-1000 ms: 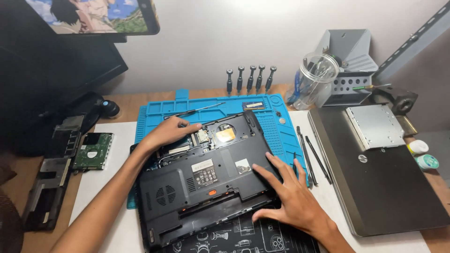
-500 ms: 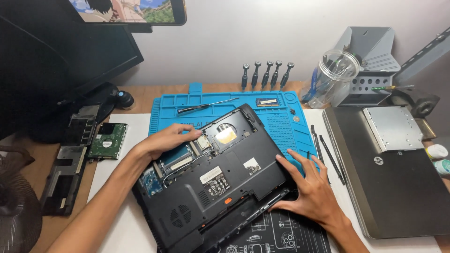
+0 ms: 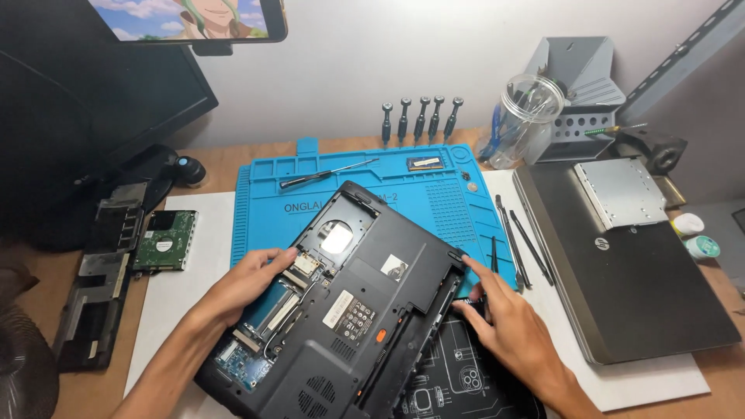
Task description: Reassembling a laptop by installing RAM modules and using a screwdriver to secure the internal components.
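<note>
A black laptop base (image 3: 365, 310) lies upside down and askew, its bays open, overlapping the blue mat's (image 3: 264, 225) front edge.

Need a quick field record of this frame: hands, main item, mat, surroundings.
left hand: resting on open bay at laptop's left edge
right hand: fingers on laptop's right edge
laptop base: upside down, black, covers off, turned at an angle
blue mat: under laptop; screwdriver lying on it
hard drive: bare, left of mat
closed laptop: right, silver drive caddy on top
</note>
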